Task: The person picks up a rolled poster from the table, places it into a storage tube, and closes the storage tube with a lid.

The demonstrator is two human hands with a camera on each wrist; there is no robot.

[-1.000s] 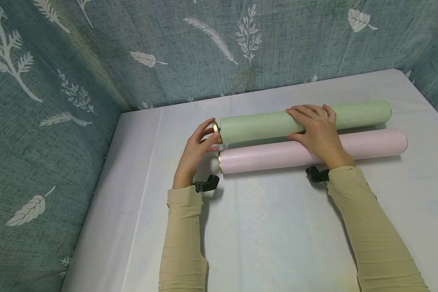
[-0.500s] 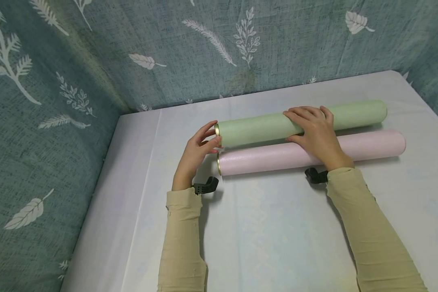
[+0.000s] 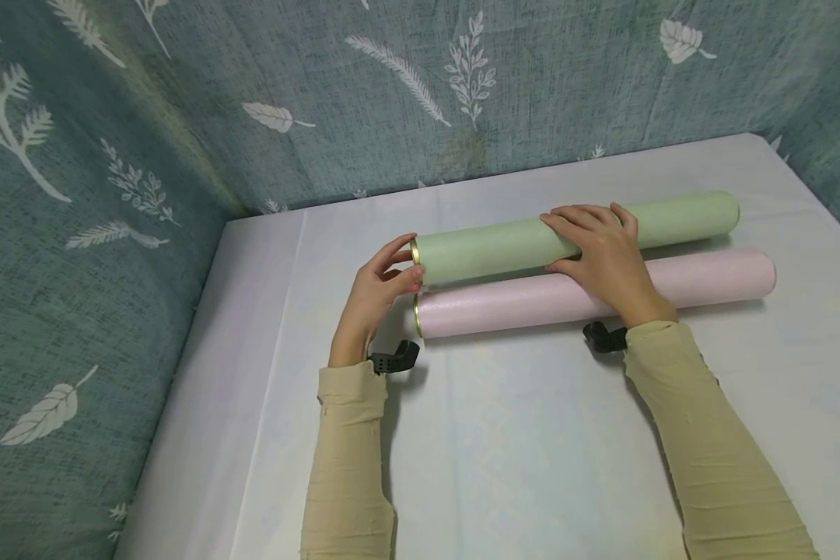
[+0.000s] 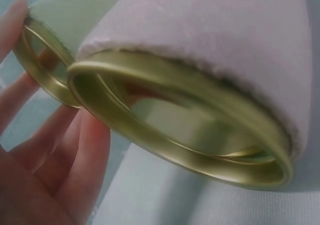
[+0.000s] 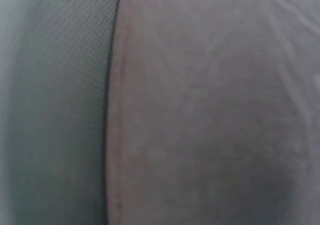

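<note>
A long green cylindrical tube [image 3: 490, 250] lies across the table, a gold metal lid [image 3: 414, 257] on its left end. My left hand [image 3: 372, 299] pinches that lid between thumb and fingertips. My right hand [image 3: 605, 260] grips the green tube near its middle, fingers over the top and thumb on the near side. Just in front lies a pink tube [image 3: 504, 306], partly under my right wrist. Its own gold lid [image 4: 220, 170], recessed with a raised rim, shows large in the left wrist view. The right wrist view holds only the blurred pink tube [image 5: 200, 105] close up.
A white cloth covers the table [image 3: 518, 435]. Teal curtain fabric [image 3: 392, 93] with a leaf print stands along the back and left edges. A black wrist mount [image 3: 395, 357] sits at my left wrist, another black mount [image 3: 604, 337] at my right.
The gap between the gold lid and the green tube has closed, the lid now sitting against the tube's end. The green tube has shifted slightly left, with both hands still at their places on it.
</note>
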